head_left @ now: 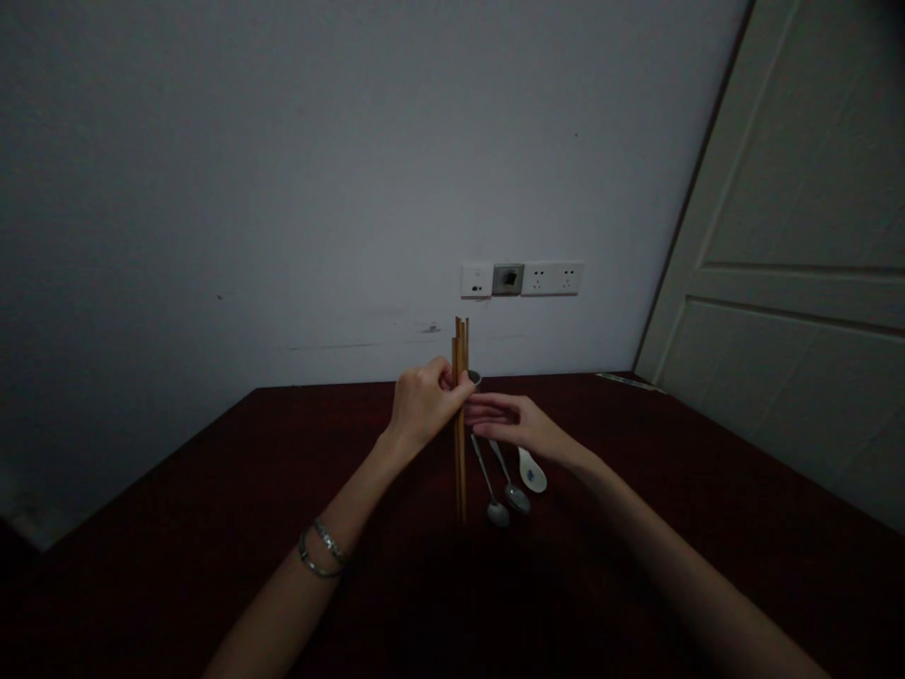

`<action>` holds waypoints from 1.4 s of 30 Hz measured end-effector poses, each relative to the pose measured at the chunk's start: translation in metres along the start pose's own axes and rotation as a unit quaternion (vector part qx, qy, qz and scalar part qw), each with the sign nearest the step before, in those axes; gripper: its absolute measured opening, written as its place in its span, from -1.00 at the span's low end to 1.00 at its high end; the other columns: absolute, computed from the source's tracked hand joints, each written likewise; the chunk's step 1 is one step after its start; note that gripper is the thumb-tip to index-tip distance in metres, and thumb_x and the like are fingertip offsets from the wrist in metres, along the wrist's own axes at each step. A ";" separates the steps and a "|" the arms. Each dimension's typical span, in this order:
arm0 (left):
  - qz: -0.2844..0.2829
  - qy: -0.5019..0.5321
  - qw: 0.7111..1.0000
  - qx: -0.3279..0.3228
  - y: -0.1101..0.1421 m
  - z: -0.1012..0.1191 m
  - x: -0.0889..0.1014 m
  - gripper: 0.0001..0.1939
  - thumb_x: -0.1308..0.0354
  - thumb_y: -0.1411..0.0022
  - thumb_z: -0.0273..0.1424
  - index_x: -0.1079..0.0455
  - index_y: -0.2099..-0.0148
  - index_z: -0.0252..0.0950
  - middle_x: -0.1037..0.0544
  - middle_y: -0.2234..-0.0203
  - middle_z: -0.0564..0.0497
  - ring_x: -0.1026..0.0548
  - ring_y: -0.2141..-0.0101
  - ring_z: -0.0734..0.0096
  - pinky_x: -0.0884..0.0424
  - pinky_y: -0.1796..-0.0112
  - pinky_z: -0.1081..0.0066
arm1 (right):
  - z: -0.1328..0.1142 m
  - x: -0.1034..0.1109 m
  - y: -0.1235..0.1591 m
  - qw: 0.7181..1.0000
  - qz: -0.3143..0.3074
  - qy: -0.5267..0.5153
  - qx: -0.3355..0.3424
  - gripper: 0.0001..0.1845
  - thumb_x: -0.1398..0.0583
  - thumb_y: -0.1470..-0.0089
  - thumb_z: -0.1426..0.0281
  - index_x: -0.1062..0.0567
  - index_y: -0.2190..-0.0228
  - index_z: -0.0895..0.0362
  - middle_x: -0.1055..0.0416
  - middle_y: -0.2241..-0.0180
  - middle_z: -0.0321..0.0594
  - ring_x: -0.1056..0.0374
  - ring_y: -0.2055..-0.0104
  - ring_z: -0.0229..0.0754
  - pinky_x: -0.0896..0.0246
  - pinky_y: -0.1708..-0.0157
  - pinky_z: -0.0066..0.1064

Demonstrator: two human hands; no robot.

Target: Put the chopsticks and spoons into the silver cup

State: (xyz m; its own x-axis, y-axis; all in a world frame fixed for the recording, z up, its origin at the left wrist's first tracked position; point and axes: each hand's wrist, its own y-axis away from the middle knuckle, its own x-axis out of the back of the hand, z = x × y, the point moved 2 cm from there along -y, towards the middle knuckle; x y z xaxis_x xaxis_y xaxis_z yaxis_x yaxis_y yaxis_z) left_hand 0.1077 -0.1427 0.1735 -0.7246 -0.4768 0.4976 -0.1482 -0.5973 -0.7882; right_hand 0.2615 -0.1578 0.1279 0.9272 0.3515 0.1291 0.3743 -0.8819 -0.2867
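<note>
My left hand (426, 398) is closed round a bundle of wooden chopsticks (459, 462), which it holds upright over the dark red table. Just to the right, my right hand (510, 422) has its fingers stretched out toward the bundle; whether they touch it I cannot tell. Behind the hands shows the rim of a small light cup (475, 379), mostly hidden. Two metal spoons, a slim one (498, 513) and a broader one (518, 498), lie below my right hand. Beside them is a white ceramic spoon (532, 473) with a blue mark.
The dark red table (297, 490) runs back to a pale wall (318, 189). Wall sockets (552, 279) sit above its far edge. A pale door (798, 245) stands at the right, and a thin flat strip (629, 382) lies at the back right.
</note>
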 end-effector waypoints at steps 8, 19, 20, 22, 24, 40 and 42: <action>0.011 0.007 1.000 0.005 0.001 -0.003 0.001 -0.77 -0.09 -0.03 -0.31 -0.25 0.58 -0.30 -0.30 0.72 0.13 -0.23 0.66 0.58 -0.12 0.56 0.51 | -0.001 -0.035 -0.012 0.999 -0.035 -0.021 0.001 -0.62 -0.32 0.22 0.29 -0.49 0.30 0.20 -0.50 0.38 -0.20 -0.42 0.29 -0.20 -0.25 0.08 -0.16; -0.019 0.023 1.000 0.008 0.003 -0.003 -0.001 -0.77 -0.07 -0.07 -0.29 -0.27 0.54 -0.30 -0.33 0.70 0.11 -0.25 0.64 0.57 -0.15 0.55 0.50 | 0.004 -0.033 -0.009 0.999 0.017 -0.002 -0.042 -0.64 -0.28 0.20 0.17 -0.51 0.47 0.24 -0.50 0.47 -0.16 -0.45 0.40 -0.18 -0.33 0.35 -0.33; -0.029 0.032 0.999 0.008 0.002 -0.003 -0.001 -0.77 -0.07 -0.08 -0.27 -0.28 0.53 -0.30 -0.34 0.69 0.11 -0.27 0.63 0.56 -0.16 0.55 0.50 | 0.003 -0.031 -0.008 0.999 0.012 0.000 -0.043 -0.64 -0.28 0.20 0.17 -0.51 0.46 0.24 -0.50 0.47 -0.15 -0.45 0.40 -0.18 -0.33 0.34 -0.33; -0.052 0.069 0.996 0.013 0.000 -0.004 0.001 -0.76 -0.08 -0.08 -0.24 -0.31 0.49 -0.31 -0.39 0.66 0.09 -0.31 0.61 0.55 -0.20 0.53 0.50 | 0.000 -0.028 -0.008 0.999 -0.001 0.004 -0.043 -0.64 -0.28 0.20 0.18 -0.52 0.43 0.24 -0.51 0.45 -0.14 -0.45 0.38 -0.17 -0.34 0.33 -0.32; -0.076 0.136 0.987 0.031 -0.002 -0.005 0.003 -0.75 -0.11 -0.07 -0.22 -0.35 0.41 -0.33 -0.45 0.60 0.05 -0.37 0.56 0.52 -0.27 0.50 0.49 | -0.002 -0.024 -0.007 0.999 -0.013 0.000 -0.043 -0.64 -0.28 0.19 0.20 -0.53 0.39 0.23 -0.52 0.40 -0.11 -0.46 0.35 -0.17 -0.35 0.31 -0.31; -0.226 0.379 0.883 0.157 -0.003 0.002 0.015 -0.75 -0.16 -0.04 -0.31 -0.46 0.29 -0.40 -0.56 0.40 -0.15 -0.51 0.39 0.38 -0.43 0.34 0.39 | -0.011 -0.013 -0.004 0.997 -0.077 0.006 -0.023 -0.61 -0.29 0.17 0.29 -0.51 0.24 0.19 -0.51 0.28 -0.14 -0.44 0.24 -0.17 -0.30 0.10 -0.20; -0.227 0.380 0.884 0.147 -0.003 0.003 0.016 -0.76 -0.17 -0.03 -0.33 -0.47 0.30 -0.41 -0.56 0.41 -0.14 -0.52 0.37 0.36 -0.43 0.31 0.37 | -0.021 -0.003 -0.002 0.998 -0.051 0.029 -0.007 -0.58 -0.26 0.12 0.27 -0.48 0.18 0.18 -0.51 0.26 -0.14 -0.43 0.22 -0.17 -0.31 0.11 -0.20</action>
State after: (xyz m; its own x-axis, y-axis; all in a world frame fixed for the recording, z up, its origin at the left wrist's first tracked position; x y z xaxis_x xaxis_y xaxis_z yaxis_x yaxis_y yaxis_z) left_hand 0.0989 -0.1503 0.1853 -0.8949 0.3605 0.2630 -0.4400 -0.8110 -0.3855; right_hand 0.2578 -0.1635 0.1475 0.8819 0.4214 0.2113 0.4660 -0.8469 -0.2561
